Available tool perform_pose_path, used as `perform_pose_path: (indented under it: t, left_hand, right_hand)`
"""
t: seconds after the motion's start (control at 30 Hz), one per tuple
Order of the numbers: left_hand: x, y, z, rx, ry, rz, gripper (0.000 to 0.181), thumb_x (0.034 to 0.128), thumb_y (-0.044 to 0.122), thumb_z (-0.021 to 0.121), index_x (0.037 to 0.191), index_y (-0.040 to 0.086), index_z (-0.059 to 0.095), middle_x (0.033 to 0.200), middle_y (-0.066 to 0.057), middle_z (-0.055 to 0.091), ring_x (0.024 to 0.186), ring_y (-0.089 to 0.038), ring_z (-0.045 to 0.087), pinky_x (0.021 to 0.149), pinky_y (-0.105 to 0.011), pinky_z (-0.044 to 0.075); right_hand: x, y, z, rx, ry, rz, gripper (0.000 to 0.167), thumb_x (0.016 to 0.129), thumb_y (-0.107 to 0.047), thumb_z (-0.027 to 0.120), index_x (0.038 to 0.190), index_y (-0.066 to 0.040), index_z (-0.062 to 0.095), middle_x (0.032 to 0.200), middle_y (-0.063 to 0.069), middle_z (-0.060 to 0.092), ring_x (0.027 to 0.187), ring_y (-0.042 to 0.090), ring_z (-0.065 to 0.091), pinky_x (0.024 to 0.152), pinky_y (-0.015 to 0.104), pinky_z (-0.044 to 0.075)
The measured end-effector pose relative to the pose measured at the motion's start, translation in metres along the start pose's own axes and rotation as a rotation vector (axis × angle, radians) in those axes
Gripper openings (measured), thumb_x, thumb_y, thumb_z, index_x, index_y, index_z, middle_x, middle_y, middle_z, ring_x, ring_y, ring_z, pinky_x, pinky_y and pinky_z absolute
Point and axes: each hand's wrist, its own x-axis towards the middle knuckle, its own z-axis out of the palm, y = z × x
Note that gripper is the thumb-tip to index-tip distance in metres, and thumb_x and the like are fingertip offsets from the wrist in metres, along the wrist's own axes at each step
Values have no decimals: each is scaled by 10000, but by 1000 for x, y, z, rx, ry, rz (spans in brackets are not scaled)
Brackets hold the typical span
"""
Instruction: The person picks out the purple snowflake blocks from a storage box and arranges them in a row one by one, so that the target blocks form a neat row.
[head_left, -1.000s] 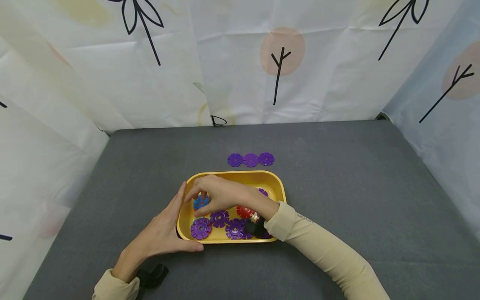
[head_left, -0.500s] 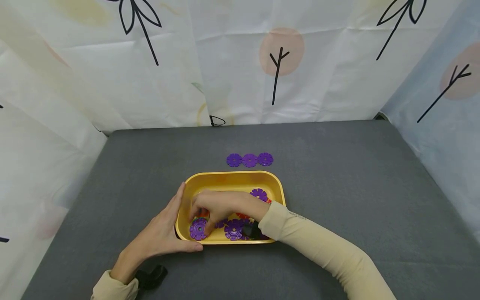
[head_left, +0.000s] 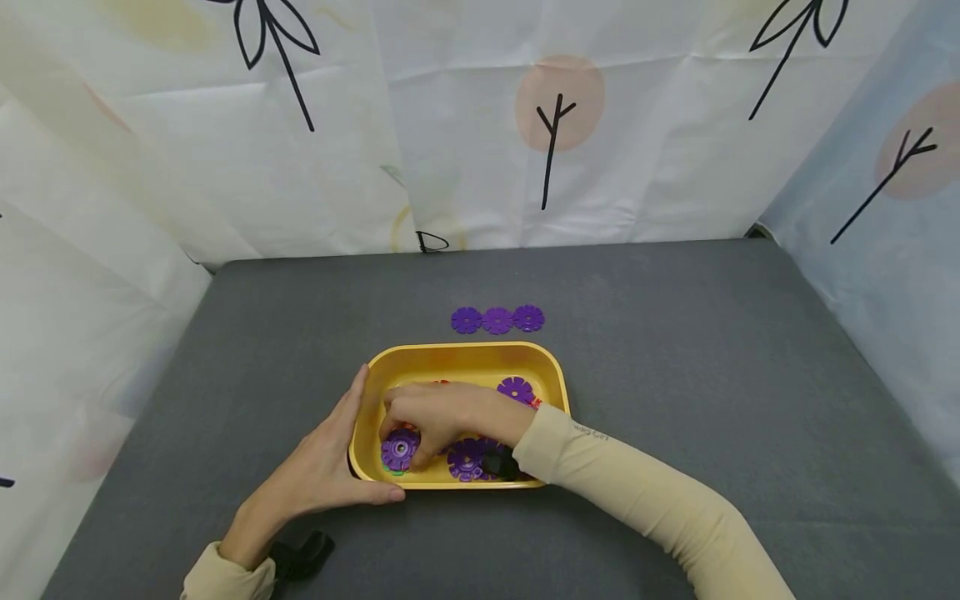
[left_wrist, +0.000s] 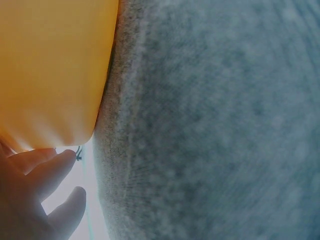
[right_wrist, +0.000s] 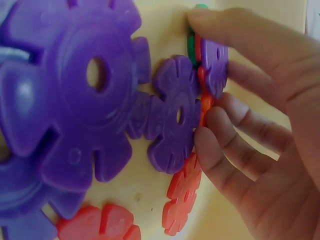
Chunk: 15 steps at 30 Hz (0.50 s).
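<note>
In the head view a yellow tray (head_left: 465, 363) holds flower-shaped plastic discs. My left hand (head_left: 318, 462) rests against its left end, fingers extended and thumb along the front edge; the left wrist view shows fingertips touching the tray wall (left_wrist: 55, 70). Inside the tray at the left, my right hand (head_left: 442, 414) pinches a purple disc (head_left: 398, 451) between thumb and fingers. The right wrist view shows the right hand (right_wrist: 260, 105) at that purple disc (right_wrist: 218, 70), with red and green discs close against it, partly hidden.
Three purple discs (head_left: 498, 321) lie joined in a row on the grey table (head_left: 675, 350), behind the tray. Other purple discs (head_left: 516, 389) and red discs (right_wrist: 182, 195) lie in the tray. Patterned white cloth (head_left: 465, 125) hangs behind the table.
My right hand has lowered from the blue disc towards the tray's front left. Since half a second ago the purple disc has shifted slightly, showing green beneath. The left hand stays on the tray.
</note>
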Motion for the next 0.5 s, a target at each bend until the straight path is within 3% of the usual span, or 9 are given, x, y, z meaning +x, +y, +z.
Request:
perform_pose_path:
  t: [0.3, 0.5]
  left_hand:
    - [1, 0, 0, -8, 1, 5, 1484, 646, 589, 915, 1635, 286, -148, 1712, -149, 166, 1433, -344, 452, 1062, -606, 469]
    - [1, -1, 1, -6, 3, 9, 1483, 651, 586, 914, 1637, 273, -148, 1704, -157, 188, 1410, -340, 479, 1053, -600, 478]
  right_hand:
    - [0, 6, -4, 41, 25, 6, 441, 851, -319, 844, 1240, -135, 750, 977, -60, 686, 847, 70, 489, 727, 126, 368]
    - [-1, 6, -7, 61, 40, 14, 478, 865, -333, 831, 1281, -123, 725, 1026, -50, 715, 836, 65, 514, 720, 99, 384]
